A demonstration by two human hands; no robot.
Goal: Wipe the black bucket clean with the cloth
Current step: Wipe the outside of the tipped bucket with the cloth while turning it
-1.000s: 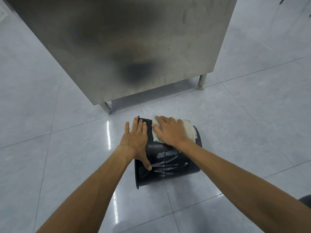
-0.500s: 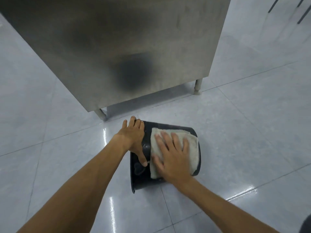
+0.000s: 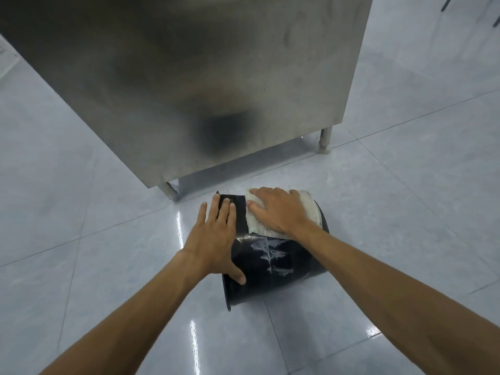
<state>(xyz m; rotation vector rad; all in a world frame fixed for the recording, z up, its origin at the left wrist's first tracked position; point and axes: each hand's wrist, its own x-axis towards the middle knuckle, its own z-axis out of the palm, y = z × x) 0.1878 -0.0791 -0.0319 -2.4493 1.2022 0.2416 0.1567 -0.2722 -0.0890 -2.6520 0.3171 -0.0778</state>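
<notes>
Cloth (image 3: 307, 209) moved — right hand (image 3: 278, 209) flat, bucket (image 3: 270, 269) sideways

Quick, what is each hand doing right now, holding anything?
Left hand: open, fingers straight, resting flat on the black bucket.
Right hand: open, pressing the cloth flat against it.
</notes>
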